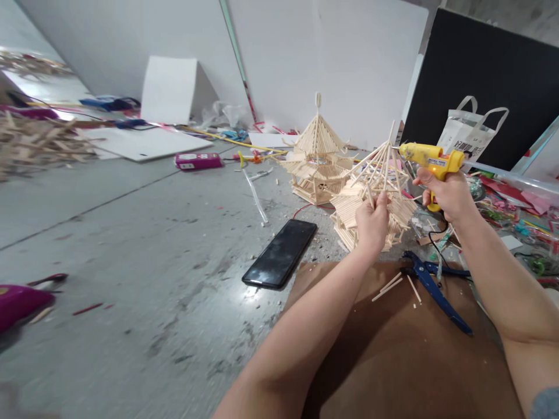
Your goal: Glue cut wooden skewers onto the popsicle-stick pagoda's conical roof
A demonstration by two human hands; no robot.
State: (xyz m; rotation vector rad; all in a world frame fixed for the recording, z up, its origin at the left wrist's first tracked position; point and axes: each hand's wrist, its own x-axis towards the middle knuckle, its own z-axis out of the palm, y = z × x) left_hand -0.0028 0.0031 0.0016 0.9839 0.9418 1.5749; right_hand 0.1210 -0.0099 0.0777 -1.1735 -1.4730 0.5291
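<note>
My left hand (372, 222) grips a half-built pagoda model of thin wooden sticks (379, 174), holding it above the brown cardboard (393, 361). My right hand (446, 192) holds a yellow glue gun (430, 158), its nozzle pointing left at the top of the model's bare stick roof. A finished stick pagoda (317, 154) stands on the floor just behind and to the left. A few loose sticks (395, 285) lie on the cardboard under my hands.
A black phone (282, 254) lies left of the cardboard, blue-handled cutters (432, 285) to the right. A pink box (197, 160), white boards, a white bag (469, 134) against a black panel and craft clutter at right ring the grey floor. A stick pile (35, 142) lies far left.
</note>
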